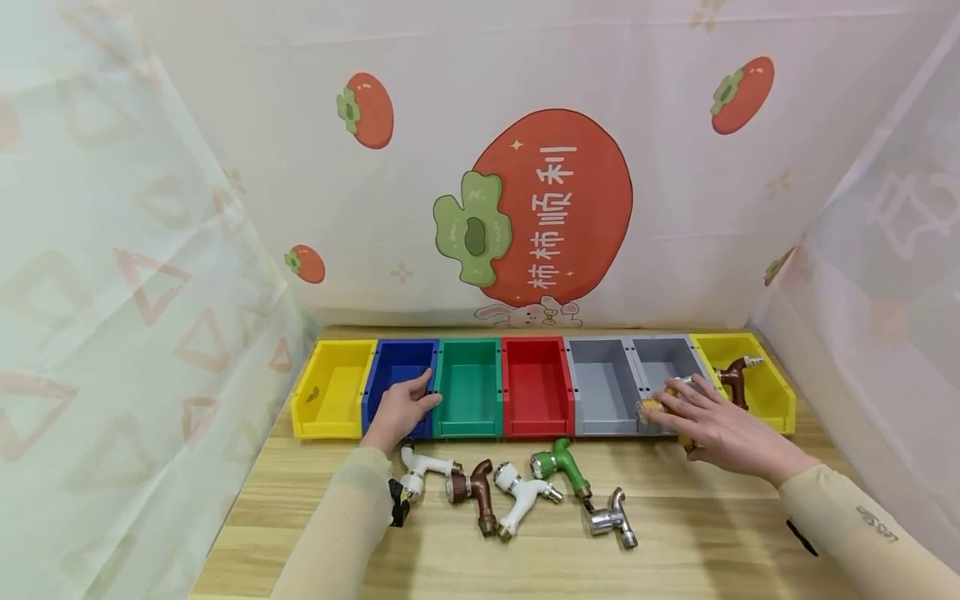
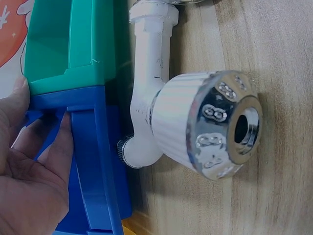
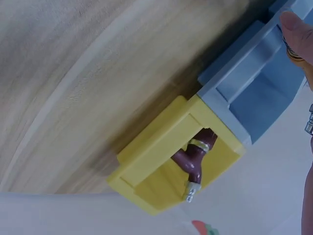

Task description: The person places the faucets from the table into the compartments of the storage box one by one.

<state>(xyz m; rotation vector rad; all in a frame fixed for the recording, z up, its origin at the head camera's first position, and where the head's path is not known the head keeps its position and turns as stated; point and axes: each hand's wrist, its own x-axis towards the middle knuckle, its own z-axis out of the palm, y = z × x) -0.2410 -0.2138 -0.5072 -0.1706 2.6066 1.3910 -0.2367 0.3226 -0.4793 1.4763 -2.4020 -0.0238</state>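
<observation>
Head view: high, from the person's side, facing forward and down; spans the whole row of coloured rectangular plastic bins (image 1: 537,429), pale wood-grain table (image 1: 675,558), white printed cloth wall (image 1: 675,250). Left wrist: very close, rolled sideways, wall side at left; shares with head the blue rectangular plastic bin (image 2: 110,186) and white faucet with chrome-faced knob (image 2: 173,117). Right wrist: less close, rolled, row slanting, wall at bottom; shares with head the right-end yellow rectangular plastic bin (image 3: 161,142), brown-bodied faucet (image 3: 192,160) inside.
</observation>
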